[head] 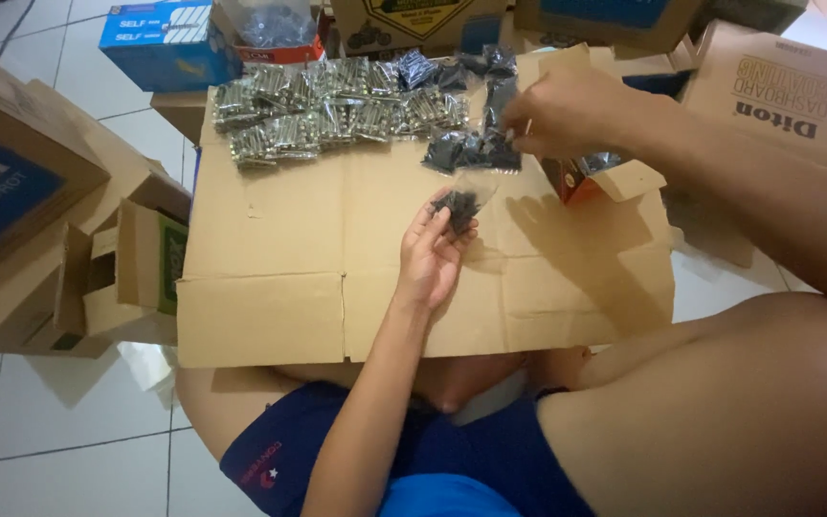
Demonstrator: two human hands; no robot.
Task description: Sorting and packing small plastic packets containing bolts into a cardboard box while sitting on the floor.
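Holding a small clear bag of dark screws (458,206) pinched in its fingers, the left hand (433,251) hovers over the flattened cardboard sheet (270,258); the right hand (567,113) reaches beyond it, fingers closed above the pile of dark packets (476,148), contents not discernible. Silvery screw packets (337,110) crowd the sheet's far edge, an open small box (595,177) sits right, cartons (31,191) ring the sheet; bare cardboard lies near-left.

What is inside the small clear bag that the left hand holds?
The small clear bag in the left hand holds small dark pieces; their kind is too small to tell, and fingers cover the lower part.
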